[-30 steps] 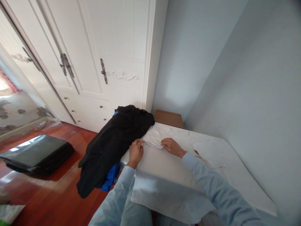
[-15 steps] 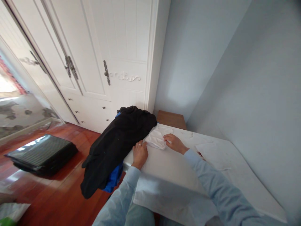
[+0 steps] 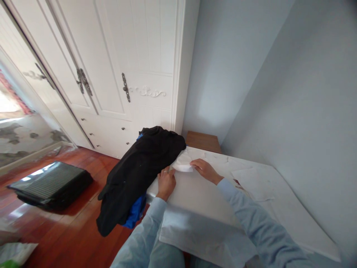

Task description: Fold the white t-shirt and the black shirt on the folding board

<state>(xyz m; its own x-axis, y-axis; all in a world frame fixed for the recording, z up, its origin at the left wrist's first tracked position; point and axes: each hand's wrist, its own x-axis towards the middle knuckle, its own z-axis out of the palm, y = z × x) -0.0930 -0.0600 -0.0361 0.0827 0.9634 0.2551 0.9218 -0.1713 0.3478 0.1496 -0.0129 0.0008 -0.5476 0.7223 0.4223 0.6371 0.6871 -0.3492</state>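
Observation:
A small white cloth [image 3: 183, 162] lies folded on the white-covered table [image 3: 206, 197], close to its far left corner. My right hand [image 3: 205, 170] pinches the cloth's right edge between thumb and fingers. At the cloth's near left corner is my left hand [image 3: 166, 183], a ring on one finger, its fingertips closed together at the edge. Whether fabric is between those fingertips is too small to tell. Left of it, a black garment [image 3: 139, 167] drapes over the table's left end, with a blue fabric [image 3: 135, 213] showing beneath.
A white wardrobe [image 3: 150, 56] stands behind the table. A brown wooden piece [image 3: 203, 142] sits in the corner past the far edge. On the red floor lies a black suitcase [image 3: 52, 184], and a plastic bag [image 3: 18, 253] is at the lower left.
My right hand has shifted slightly left with the cloth's edge. The cloth's near right part is now folded over and looks smaller and smoother. My left hand has barely moved.

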